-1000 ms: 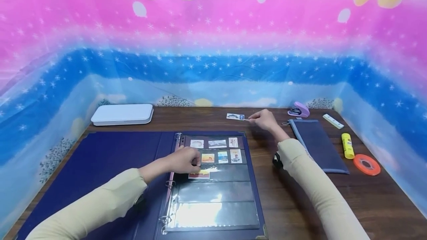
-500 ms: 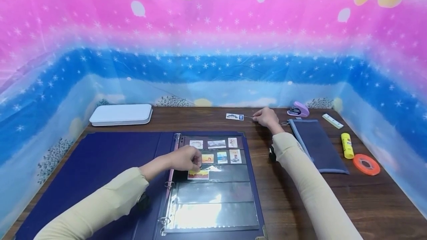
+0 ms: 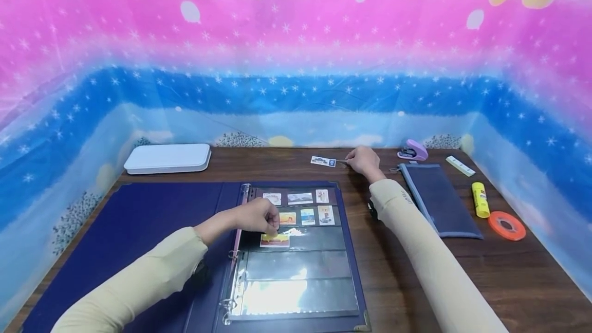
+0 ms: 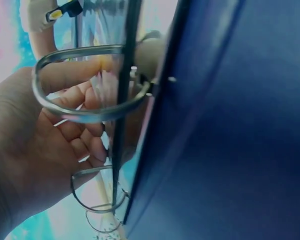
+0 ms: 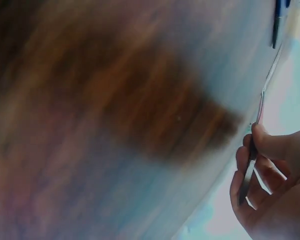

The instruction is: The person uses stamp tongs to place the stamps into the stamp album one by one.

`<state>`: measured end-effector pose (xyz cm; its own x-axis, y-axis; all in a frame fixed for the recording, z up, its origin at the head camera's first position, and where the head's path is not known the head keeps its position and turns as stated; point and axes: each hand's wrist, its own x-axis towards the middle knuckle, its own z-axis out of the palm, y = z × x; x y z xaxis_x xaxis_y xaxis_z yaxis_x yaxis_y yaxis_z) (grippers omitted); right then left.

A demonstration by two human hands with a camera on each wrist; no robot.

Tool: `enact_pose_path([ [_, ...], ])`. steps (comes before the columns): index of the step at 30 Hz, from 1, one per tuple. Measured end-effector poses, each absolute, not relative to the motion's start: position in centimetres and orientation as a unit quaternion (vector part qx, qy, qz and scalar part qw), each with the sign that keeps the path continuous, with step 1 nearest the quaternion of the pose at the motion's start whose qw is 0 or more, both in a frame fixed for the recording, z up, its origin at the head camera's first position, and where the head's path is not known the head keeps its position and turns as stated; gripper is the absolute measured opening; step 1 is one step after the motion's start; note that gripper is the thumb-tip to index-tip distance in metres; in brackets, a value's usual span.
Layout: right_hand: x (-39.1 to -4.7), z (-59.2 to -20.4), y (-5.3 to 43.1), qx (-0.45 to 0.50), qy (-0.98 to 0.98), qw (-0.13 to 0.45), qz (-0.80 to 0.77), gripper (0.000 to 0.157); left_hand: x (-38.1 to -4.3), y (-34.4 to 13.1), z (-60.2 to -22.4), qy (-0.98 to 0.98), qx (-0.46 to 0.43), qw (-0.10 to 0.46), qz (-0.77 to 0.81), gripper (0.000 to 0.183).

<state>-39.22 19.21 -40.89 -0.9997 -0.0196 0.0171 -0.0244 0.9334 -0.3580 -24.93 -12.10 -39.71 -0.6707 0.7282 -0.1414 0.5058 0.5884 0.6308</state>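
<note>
My right hand, over the back of the table, pinches a pair of tweezers. The tweezers' tips are at the right end of a long white stamp with a blue patch. My left hand rests over the album page, fingers curled and thumb near the index finger. Its fingertips are right at the top edge of a red and yellow stamp in the third row; I cannot tell whether they pinch the page. In the left wrist view, the fingers lie beside a metal ring.
The blue binder lies spread wide, with several stamps in the page's upper rows. A white case is at back left. On the right are a purple stapler, mesh pouch, glue stick and orange tape roll.
My right hand draws back slightly to the right, then returns a little to the left beside the long stamp, tweezers in its fingers. The left hand stays almost in place.
</note>
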Motion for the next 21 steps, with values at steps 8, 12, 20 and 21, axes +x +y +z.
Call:
enact_pose_path([
  [8,-38.1,-39.5,18.9,0.004,-0.972,0.017,0.235,0.023,-25.0,-11.4,-38.7,0.873,0.367,0.213,0.24,0.006],
  [12,-36.4,-38.2,17.9,0.05,-0.955,0.012,0.294,0.023,-25.0,-11.3,-38.3,0.881,0.346,0.23,0.225,0.009],
  [20,-29.7,-38.3,17.4,0.125,-0.941,-0.064,0.309,0.018,-25.2,-9.6,-37.9,0.883,0.365,0.241,0.169,0.011],
  [21,-29.0,-38.4,17.5,0.131,-0.943,-0.065,0.3,0.018,-25.2,-9.5,-37.9,0.884,0.368,0.239,0.165,0.012],
])
